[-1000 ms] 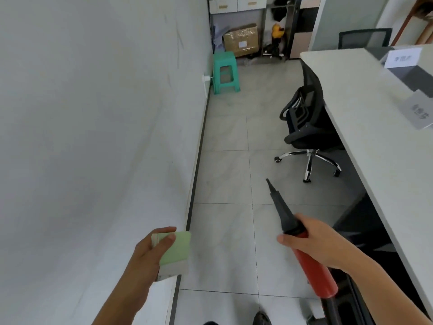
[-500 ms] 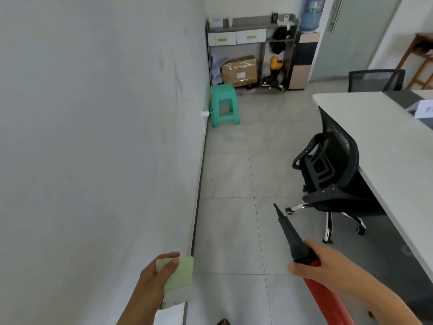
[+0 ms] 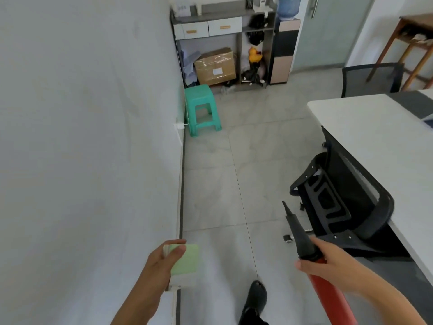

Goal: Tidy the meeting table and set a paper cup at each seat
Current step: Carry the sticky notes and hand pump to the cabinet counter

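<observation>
The left hand (image 3: 161,261), at 7 o'clock, is curled round a pale green pack (image 3: 187,260), thumb across its top face and fingers behind it; what the pack is cannot be read. The right hand (image 3: 328,261), at 5 o'clock, is wrapped round a hand pump (image 3: 303,238) where its black nozzle meets its red barrel.

The pump's long axis runs from 5 o'clock to 11 o'clock, with the tapered black tip pointing up and away over the floor (image 3: 210,184) and the red barrel passing back under the wrist.

At 12 o'clock a shelf unit (image 3: 225,12) stands at the far wall; its lower bay holds a taped cardboard box (image 3: 215,66), and a yellow duck (image 3: 254,55) sits in the narrow bay beside it. A green stool (image 3: 202,106) stands just in front. At 3 o'clock lies the white tabletop (image 3: 375,137), with a black chair (image 3: 339,198) pushed against its edge.
</observation>
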The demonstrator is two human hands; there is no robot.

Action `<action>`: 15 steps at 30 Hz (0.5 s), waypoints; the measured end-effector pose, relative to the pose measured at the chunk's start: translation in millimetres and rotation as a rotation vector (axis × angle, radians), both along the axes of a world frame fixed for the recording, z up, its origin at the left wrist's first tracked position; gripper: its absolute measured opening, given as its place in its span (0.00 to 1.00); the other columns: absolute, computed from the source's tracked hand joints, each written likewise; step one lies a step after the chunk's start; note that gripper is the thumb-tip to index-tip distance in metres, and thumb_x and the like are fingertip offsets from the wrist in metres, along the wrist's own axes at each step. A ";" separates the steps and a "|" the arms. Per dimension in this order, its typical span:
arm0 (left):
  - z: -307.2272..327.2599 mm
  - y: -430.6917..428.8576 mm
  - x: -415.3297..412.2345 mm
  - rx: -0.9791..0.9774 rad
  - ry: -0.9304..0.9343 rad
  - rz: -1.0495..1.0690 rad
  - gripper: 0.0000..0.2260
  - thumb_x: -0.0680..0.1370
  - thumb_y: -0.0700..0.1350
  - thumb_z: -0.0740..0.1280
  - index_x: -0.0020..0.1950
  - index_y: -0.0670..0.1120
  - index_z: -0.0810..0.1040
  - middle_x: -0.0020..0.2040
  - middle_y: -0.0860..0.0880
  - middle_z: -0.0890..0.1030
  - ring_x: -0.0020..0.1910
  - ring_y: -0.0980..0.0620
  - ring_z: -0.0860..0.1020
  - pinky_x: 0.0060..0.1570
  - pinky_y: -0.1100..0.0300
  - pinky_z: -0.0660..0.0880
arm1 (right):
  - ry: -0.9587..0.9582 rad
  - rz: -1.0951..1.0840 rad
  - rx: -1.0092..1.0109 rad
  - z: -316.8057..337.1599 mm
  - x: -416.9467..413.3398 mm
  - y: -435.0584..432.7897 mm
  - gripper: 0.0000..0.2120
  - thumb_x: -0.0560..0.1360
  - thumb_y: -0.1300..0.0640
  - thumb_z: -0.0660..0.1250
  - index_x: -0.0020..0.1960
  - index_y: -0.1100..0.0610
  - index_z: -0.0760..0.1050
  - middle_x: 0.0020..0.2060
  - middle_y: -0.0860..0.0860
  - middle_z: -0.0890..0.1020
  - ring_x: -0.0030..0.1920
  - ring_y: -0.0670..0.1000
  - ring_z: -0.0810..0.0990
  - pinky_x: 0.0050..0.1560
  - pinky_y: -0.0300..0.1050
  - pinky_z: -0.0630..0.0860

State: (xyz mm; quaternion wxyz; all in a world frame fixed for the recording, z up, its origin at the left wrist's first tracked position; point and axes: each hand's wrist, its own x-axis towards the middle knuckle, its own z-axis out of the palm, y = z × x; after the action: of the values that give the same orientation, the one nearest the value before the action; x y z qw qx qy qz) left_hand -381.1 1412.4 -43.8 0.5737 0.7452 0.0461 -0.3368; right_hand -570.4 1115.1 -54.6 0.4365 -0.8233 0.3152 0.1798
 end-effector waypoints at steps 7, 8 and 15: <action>23.9 -105.1 146.6 -0.019 -0.033 0.059 0.06 0.76 0.44 0.70 0.52 0.47 0.82 0.48 0.42 0.83 0.44 0.43 0.80 0.37 0.55 0.76 | -0.029 0.023 -0.029 18.9 182.9 -119.1 0.21 0.64 0.32 0.70 0.48 0.46 0.73 0.41 0.49 0.83 0.42 0.49 0.83 0.49 0.47 0.81; 23.0 -115.8 162.5 -0.026 -0.020 0.076 0.06 0.77 0.44 0.68 0.52 0.48 0.82 0.48 0.43 0.82 0.44 0.44 0.80 0.37 0.55 0.76 | -0.030 0.052 -0.025 22.7 206.9 -130.4 0.20 0.66 0.34 0.70 0.48 0.46 0.73 0.41 0.49 0.83 0.41 0.49 0.83 0.48 0.46 0.81; -6.2 -206.9 311.6 -0.019 0.008 0.108 0.06 0.78 0.44 0.67 0.51 0.48 0.83 0.49 0.41 0.83 0.45 0.43 0.80 0.40 0.53 0.75 | -0.027 0.118 -0.029 7.9 361.9 -224.4 0.19 0.66 0.35 0.70 0.45 0.47 0.73 0.39 0.49 0.81 0.38 0.47 0.78 0.43 0.43 0.75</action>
State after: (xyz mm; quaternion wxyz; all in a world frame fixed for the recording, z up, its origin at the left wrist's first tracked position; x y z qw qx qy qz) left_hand -69.5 1205.4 -50.0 0.5977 0.7349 0.0855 -0.3089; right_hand -208.4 890.7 -46.7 0.4176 -0.8490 0.2625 0.1895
